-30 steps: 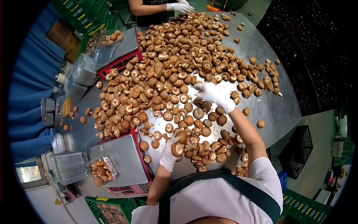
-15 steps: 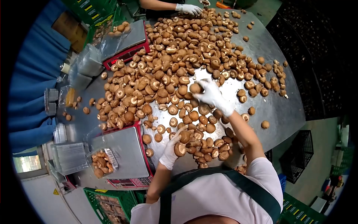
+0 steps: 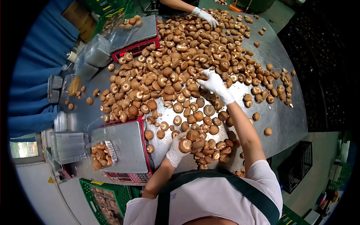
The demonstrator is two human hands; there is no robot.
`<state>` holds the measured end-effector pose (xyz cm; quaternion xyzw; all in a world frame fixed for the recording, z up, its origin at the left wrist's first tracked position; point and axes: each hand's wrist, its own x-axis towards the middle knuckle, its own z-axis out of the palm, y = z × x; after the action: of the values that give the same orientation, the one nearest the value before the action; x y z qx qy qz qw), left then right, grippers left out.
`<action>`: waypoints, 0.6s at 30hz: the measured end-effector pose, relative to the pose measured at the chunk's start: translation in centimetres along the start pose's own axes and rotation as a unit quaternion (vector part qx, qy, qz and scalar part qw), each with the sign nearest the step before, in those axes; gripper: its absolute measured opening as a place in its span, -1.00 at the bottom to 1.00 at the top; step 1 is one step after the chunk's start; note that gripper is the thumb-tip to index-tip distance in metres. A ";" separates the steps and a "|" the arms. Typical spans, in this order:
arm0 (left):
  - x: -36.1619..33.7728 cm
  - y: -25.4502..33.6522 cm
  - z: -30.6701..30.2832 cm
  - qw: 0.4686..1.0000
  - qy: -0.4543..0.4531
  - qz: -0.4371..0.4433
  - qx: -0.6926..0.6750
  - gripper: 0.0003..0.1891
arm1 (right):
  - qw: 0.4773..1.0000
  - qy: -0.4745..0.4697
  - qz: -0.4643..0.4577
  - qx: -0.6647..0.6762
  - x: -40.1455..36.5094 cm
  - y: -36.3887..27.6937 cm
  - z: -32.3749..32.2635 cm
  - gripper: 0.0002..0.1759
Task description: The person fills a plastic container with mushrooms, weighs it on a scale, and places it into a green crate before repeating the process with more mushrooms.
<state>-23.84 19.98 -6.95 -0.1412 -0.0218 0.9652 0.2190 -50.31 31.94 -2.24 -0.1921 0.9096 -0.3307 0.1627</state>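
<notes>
My left hand, in a white glove, is closed around mushrooms at the near side of the table; a mushroom with its pale underside showing sits at its fingers. Beside it lies a small heap of brown mushrooms. My right hand, also gloved, reaches to the edge of the large mushroom pile. Its thumb and fingers are apart, touching or just above the mushrooms, and I see nothing held between them. Loose mushrooms lie between my two hands.
A scale on my left carries a clear tray of mushrooms. Another scale stands farther back. Stacked clear trays line the left edge. Across the metal table, another person's gloved hand touches the pile.
My right hand has come off a large mushroom and moved slightly up to the pile. My left hand keeps its hold. The other person's hand has reached farther over the pile. The view has shifted slightly.
</notes>
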 end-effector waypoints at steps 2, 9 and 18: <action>-0.5 0.4 -0.9 0.999 -0.007 0.017 -0.033 -0.57 | 0.996 0.041 -0.049 -0.069 2.2 0.7 3.3 -0.35; -1.8 1.3 -3.1 0.995 0.009 0.058 -0.081 -0.43 | 0.962 0.096 -0.164 -0.193 1.8 0.5 7.9 -0.33; -2.0 1.4 -3.2 0.991 0.038 0.123 0.024 -0.47 | 0.972 -0.196 -0.126 -0.018 -8.1 0.0 3.8 -0.59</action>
<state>-21.82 17.77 -9.69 -0.1738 0.0271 0.9790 0.1029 -41.60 33.61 -3.61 -0.3690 0.8343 -0.2882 0.2911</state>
